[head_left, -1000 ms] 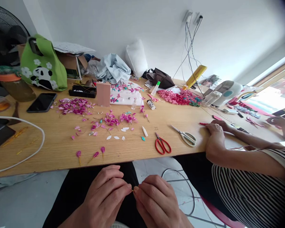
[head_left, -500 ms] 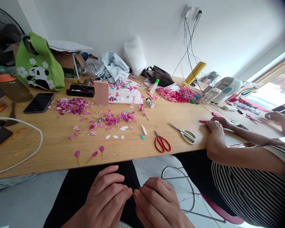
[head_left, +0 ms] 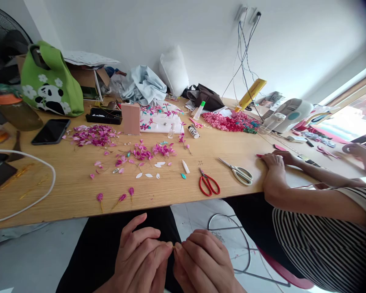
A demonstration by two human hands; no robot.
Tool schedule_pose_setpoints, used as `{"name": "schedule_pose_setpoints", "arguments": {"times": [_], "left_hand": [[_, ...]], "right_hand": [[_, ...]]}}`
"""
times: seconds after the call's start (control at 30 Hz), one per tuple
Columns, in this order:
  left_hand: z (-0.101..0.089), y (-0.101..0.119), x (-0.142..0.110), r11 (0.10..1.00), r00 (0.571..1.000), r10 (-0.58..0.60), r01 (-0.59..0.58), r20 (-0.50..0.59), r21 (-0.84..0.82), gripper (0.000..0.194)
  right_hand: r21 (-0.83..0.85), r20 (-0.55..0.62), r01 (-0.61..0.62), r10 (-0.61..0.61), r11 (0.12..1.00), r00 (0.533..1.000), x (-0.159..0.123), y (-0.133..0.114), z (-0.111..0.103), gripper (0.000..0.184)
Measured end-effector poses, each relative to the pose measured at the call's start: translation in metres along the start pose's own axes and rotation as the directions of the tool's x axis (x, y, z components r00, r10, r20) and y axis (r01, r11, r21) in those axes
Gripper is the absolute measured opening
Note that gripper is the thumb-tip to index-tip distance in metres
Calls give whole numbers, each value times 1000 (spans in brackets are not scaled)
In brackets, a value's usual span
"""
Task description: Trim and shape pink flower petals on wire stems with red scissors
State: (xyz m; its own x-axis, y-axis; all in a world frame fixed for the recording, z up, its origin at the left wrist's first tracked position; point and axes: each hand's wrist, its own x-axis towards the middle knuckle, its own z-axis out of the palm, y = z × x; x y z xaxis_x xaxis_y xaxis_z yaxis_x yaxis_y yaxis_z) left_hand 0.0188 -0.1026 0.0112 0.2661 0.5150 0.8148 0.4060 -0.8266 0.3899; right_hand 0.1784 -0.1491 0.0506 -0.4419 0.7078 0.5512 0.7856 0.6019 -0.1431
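Observation:
My left hand (head_left: 142,256) and my right hand (head_left: 201,260) meet in my lap below the table edge. Both pinch a tiny yellowish piece (head_left: 173,246) between their fingertips; it is too small to name. On the wooden table (head_left: 64,191) above them lie three small pink flower pieces on stems (head_left: 120,198), white petals (head_left: 148,176), loose pink petals (head_left: 94,135) and red-handled scissors (head_left: 209,185).
A person in a striped top sits at the right with a hand (head_left: 271,160) flat on the table. Grey scissors (head_left: 239,173), a black phone (head_left: 50,131), a green panda bag (head_left: 50,83), a white cable (head_left: 33,179) and a pink flower heap (head_left: 228,122) also lie here.
My hands have sunk slightly lower in the picture and stay pinched together. The view has shifted a little; the table's things have not moved.

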Motion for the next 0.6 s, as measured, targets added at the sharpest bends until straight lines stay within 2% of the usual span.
{"name": "schedule_pose_setpoints", "arguments": {"times": [0.2,0.3,0.4,0.5,0.6], "left_hand": [[6,3,-2,998,999,-25,24,-21,-52,18],[9,7,-3,997,996,-65,62,-53,-48,17],[12,11,-2,994,988,-105,104,-109,-21,15],[13,14,-2,995,988,-96,99,-122,11,15],[13,13,-2,996,988,-87,90,-125,19,15]], "right_hand": [[46,-104,-66,71,997,992,-10,4,15,13],[34,-173,-55,60,998,983,-12,6,19,11],[13,-162,-55,57,998,985,-13,7,22,10],[4,-181,-63,63,998,981,-14,6,24,11],[29,-253,-74,79,997,964,-13,6,29,13]]}}
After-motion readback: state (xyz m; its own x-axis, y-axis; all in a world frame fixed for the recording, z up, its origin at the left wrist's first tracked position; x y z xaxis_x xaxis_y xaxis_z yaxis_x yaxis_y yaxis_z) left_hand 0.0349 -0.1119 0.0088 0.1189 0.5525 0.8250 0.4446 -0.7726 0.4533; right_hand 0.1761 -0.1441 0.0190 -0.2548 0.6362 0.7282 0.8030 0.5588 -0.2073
